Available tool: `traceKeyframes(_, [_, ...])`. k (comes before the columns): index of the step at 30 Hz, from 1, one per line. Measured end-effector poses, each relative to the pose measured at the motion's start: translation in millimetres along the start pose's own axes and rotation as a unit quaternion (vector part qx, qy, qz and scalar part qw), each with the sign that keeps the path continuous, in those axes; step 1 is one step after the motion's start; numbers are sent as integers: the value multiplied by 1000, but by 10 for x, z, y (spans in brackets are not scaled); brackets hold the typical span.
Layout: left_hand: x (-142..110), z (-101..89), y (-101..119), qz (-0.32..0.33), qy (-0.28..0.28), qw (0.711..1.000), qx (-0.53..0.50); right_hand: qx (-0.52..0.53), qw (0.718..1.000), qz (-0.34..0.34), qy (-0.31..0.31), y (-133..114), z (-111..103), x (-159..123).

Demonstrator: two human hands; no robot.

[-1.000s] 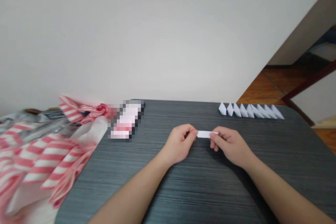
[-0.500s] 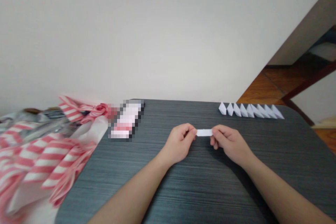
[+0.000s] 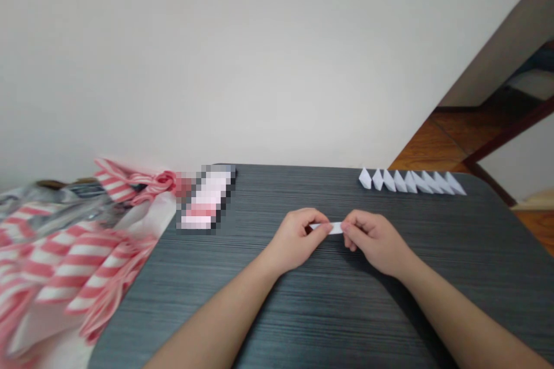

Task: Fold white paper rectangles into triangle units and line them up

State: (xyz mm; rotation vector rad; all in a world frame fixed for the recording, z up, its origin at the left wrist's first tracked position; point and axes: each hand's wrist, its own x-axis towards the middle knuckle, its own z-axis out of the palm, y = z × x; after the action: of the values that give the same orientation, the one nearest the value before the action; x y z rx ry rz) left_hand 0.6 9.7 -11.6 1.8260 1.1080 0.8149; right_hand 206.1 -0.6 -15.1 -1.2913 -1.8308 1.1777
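Observation:
Both hands meet over the middle of the dark grey table (image 3: 303, 311). My left hand (image 3: 298, 240) and my right hand (image 3: 373, 241) each pinch one end of a small folded white paper strip (image 3: 334, 228). Only a short piece of the strip shows between the fingertips, which nearly touch. The strip is held low, close to the tabletop.
A row of several small folded white paper pieces (image 3: 411, 181) stands along the table's far right edge. A blurred pink and white object (image 3: 205, 199) lies at the far left of the table. Red-and-white striped bags (image 3: 73, 253) pile up to the left. A wooden floor (image 3: 437, 147) shows beyond.
My hands have come closer together and dropped slightly toward the table. Less of the paper strip shows between the fingers than before.

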Motion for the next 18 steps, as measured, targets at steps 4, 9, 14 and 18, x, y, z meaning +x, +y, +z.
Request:
traceKeyframes(4, [-4, -6, 30, 7, 1, 1000, 3, 12, 1000, -7, -2, -24, 29, 0])
traceKeyframes(9, [2, -8, 37, -26, 20, 999, -25, 57, 998, -7, 5, -6, 60, -2])
traceKeyframes(14, [2, 34, -15, -33, 24, 997, -62, 27, 999, -2, 21, 15, 30, -7])
traceKeyframes(18, [5, 54, -66, -22, 50, 995, -80, 30, 999, 6, 45, 52, 11, -3])
